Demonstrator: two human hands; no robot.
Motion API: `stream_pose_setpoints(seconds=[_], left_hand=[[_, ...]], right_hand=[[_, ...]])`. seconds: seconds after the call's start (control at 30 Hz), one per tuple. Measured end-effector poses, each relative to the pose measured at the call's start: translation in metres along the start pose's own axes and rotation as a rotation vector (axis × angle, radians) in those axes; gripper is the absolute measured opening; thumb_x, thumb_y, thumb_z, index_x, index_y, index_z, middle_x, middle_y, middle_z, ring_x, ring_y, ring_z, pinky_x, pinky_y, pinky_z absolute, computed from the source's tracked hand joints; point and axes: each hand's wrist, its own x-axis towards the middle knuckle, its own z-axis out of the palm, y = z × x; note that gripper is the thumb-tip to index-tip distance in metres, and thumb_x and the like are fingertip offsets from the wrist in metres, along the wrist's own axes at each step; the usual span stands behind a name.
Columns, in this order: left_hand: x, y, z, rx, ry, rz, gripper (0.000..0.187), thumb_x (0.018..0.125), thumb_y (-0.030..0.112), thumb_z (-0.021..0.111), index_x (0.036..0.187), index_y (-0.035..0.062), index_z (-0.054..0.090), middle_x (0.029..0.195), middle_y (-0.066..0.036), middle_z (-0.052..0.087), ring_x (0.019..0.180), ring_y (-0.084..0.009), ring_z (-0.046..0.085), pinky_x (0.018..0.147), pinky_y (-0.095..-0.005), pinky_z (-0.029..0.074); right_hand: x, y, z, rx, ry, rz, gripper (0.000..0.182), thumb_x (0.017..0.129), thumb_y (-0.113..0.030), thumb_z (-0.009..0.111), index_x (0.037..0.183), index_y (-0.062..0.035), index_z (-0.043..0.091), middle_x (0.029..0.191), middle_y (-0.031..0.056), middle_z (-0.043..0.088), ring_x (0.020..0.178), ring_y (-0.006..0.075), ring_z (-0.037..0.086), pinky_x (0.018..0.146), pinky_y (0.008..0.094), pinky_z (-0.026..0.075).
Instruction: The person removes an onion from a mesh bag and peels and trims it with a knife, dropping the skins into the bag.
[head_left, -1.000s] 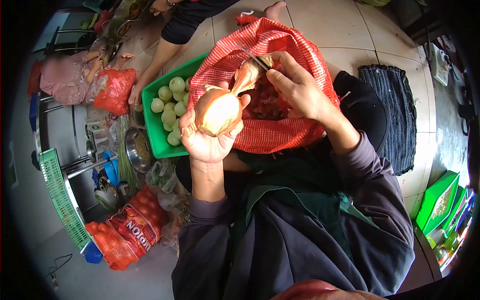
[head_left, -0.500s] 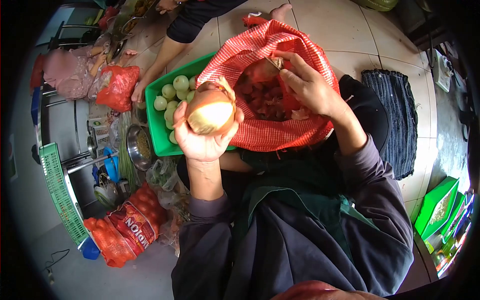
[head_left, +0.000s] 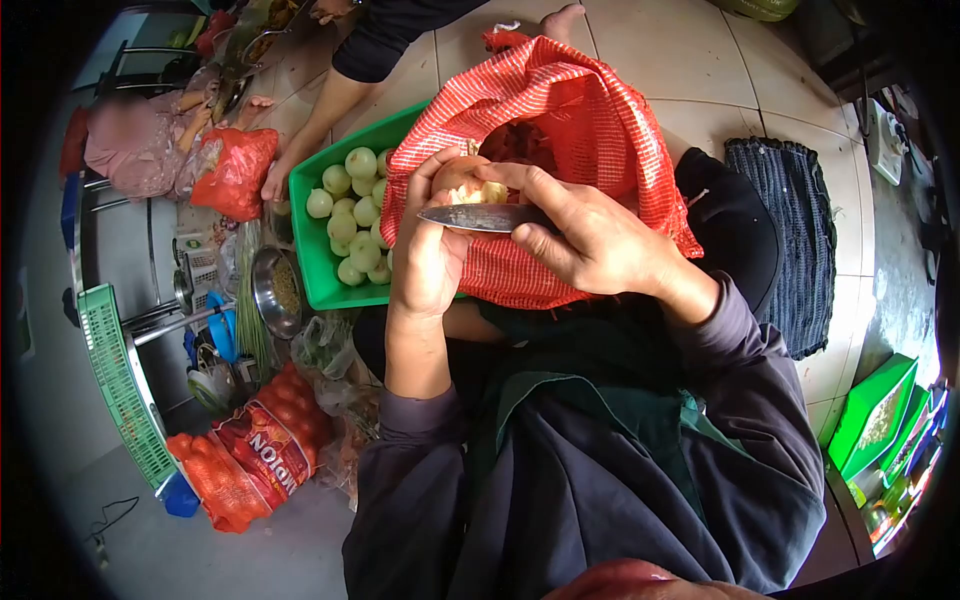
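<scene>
My left hand (head_left: 428, 240) is wrapped around a brown-skinned onion (head_left: 462, 175), held up over the near left side of a red mesh sack (head_left: 600, 110). Closed on a knife (head_left: 482, 217), my right hand (head_left: 595, 235) rests its fingertips against the onion. The dark blade lies across the onion's near side, its tip toward my left hand; the handle is hidden in my palm. Dark reddish skins show inside the sack's mouth. Just left of it, a green tub (head_left: 303, 235) contains several peeled pale onions (head_left: 345, 228).
A full red net bag of onions (head_left: 262, 440) lies at lower left, near a metal bowl (head_left: 278, 290). Another person's bare leg (head_left: 318, 125) reaches toward the tub. A second person sits at upper left behind a red plastic bag (head_left: 236, 175). A dark woven mat (head_left: 782, 240) lies right.
My right hand has come left out of the sack's mouth, bringing the knife to the onion. My left hand has turned the onion and shifted slightly right. The sack's rim has slumped toward me.
</scene>
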Motion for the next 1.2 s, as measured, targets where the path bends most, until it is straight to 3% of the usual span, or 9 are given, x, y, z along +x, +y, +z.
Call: stream_pose_setpoints(seconds=[0.1,0.23,0.53,0.73,0.93,1.03,1.07,1.17,1.2], left_hand=[[-0.003,-0.003,-0.003,0.052,-0.005,0.014,0.050,0.096,0.028,0.047,0.138,0.0029,0.035,0.130,-0.014,0.050,0.114,-0.0227,0.056,0.086,-0.0338,0.053],[-0.005,-0.001,0.002,0.094,0.004,0.043,0.048,0.098,0.026,0.045,0.138,0.0019,0.034,0.130,-0.013,0.050,0.114,-0.0209,0.055,0.090,-0.0331,0.050],[-0.006,-0.013,0.007,0.337,0.065,0.167,0.036,0.104,0.023,0.040,0.132,0.0017,0.038,0.124,-0.012,0.053,0.110,-0.0162,0.053,0.091,-0.0290,0.046],[-0.005,-0.014,0.011,0.490,0.067,0.246,0.034,0.100,0.010,0.047,0.131,-0.0002,0.038,0.125,-0.014,0.052,0.112,-0.0188,0.054,0.095,-0.0305,0.045],[-0.003,-0.017,0.002,0.598,0.074,0.278,0.038,0.097,0.011,0.051,0.131,-0.0007,0.039,0.126,-0.013,0.052,0.113,-0.0192,0.053,0.098,-0.0309,0.044],[-0.009,-0.013,0.008,0.489,0.053,0.187,0.041,0.096,0.014,0.053,0.132,0.0000,0.040,0.123,-0.011,0.053,0.105,-0.0165,0.056,0.088,-0.0277,0.049],[-0.012,-0.007,0.013,0.451,0.062,0.116,0.041,0.096,0.018,0.052,0.132,0.0012,0.041,0.120,-0.009,0.054,0.093,-0.0127,0.058,0.072,-0.0236,0.052],[-0.011,-0.011,0.007,0.288,0.015,0.100,0.040,0.096,0.020,0.050,0.131,0.0022,0.041,0.115,-0.007,0.055,0.083,-0.0095,0.058,0.061,-0.0210,0.050],[-0.010,-0.011,0.007,0.298,-0.006,0.129,0.044,0.096,0.028,0.048,0.131,0.0031,0.040,0.113,-0.008,0.056,0.086,-0.0123,0.060,0.062,-0.0225,0.051]], right_hand=[[0.000,0.008,0.006,-0.091,0.053,-0.033,0.051,0.090,-0.010,0.056,0.137,-0.0072,0.038,0.106,0.0218,0.061,0.093,0.0388,0.063,0.078,0.0453,0.052],[0.001,0.010,0.010,-0.175,0.111,-0.063,0.051,0.088,-0.013,0.058,0.136,-0.0126,0.041,0.098,0.0195,0.061,0.084,0.0363,0.065,0.068,0.0441,0.054],[0.000,0.015,0.024,-0.322,0.231,-0.052,0.046,0.087,-0.011,0.059,0.131,-0.0114,0.046,0.083,0.0137,0.055,0.071,0.0342,0.061,0.057,0.0412,0.053],[0.002,0.011,0.023,-0.204,0.279,-0.040,0.033,0.089,-0.010,0.057,0.121,-0.0060,0.050,0.091,0.0170,0.056,0.076,0.0370,0.061,0.060,0.0433,0.053],[0.004,0.018,0.021,-0.062,0.305,-0.070,0.025,0.091,-0.007,0.056,0.114,0.0001,0.052,0.096,0.0198,0.059,0.083,0.0395,0.062,0.070,0.0419,0.052],[0.007,0.018,0.014,0.045,0.302,0.076,0.024,0.091,-0.007,0.056,0.113,0.0016,0.052,0.095,0.0211,0.060,0.087,0.0387,0.063,0.073,0.0411,0.051],[0.008,0.018,0.012,0.068,0.304,0.089,0.023,0.092,-0.008,0.055,0.113,0.0013,0.051,0.094,0.0215,0.062,0.089,0.0363,0.064,0.074,0.0397,0.052],[0.009,0.018,0.006,0.107,0.310,0.173,0.022,0.094,-0.010,0.054,0.113,0.0006,0.051,0.094,0.0210,0.063,0.090,0.0348,0.066,0.075,0.0374,0.052],[0.011,0.024,0.008,0.135,0.326,0.154,0.022,0.096,-0.013,0.053,0.115,-0.0010,0.051,0.093,0.0195,0.065,0.087,0.0291,0.067,0.075,0.0348,0.052]])
